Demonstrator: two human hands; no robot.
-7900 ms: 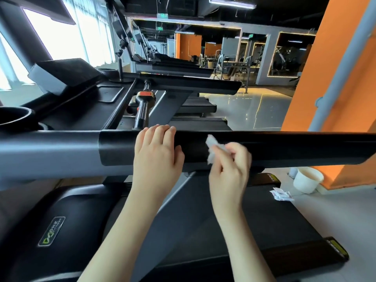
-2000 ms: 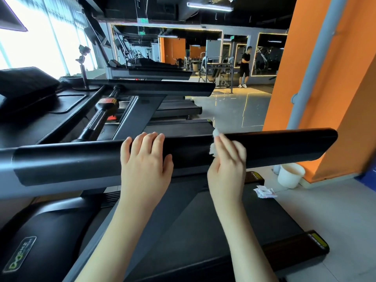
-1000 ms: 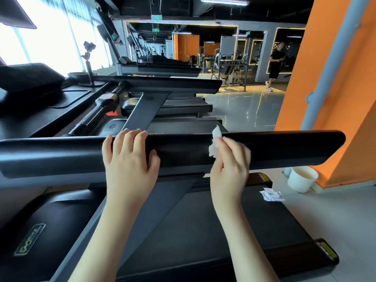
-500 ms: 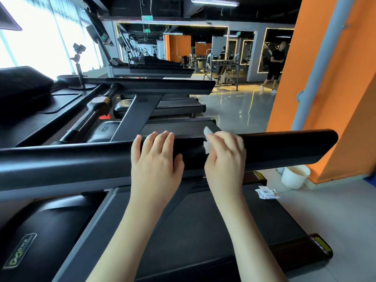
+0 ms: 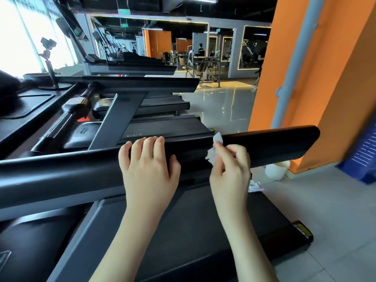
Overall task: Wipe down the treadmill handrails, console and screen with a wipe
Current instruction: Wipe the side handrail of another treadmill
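Note:
A long black treadmill handrail (image 5: 274, 145) runs across the view from lower left to upper right. My left hand (image 5: 148, 169) lies over the rail near its middle, fingers draped over the top edge and thumb on the near side. Just to its right, my right hand (image 5: 230, 171) pinches a small crumpled white wipe (image 5: 213, 151) against the rail's near face. The treadmill belt (image 5: 193, 226) lies below the rail. The console and screen are out of view to the left.
Several more treadmills (image 5: 142, 86) line up beyond the rail. A white cup (image 5: 276, 169) and torn wipe wrappers (image 5: 255, 187) sit on the grey floor to the right, by an orange pillar (image 5: 325, 78) and a blue crate (image 5: 364, 157). People stand far back.
My right hand has drawn back a little from the rail top, now pinching the wipe with curled fingers. My left hand stays on the rail. The view has tilted.

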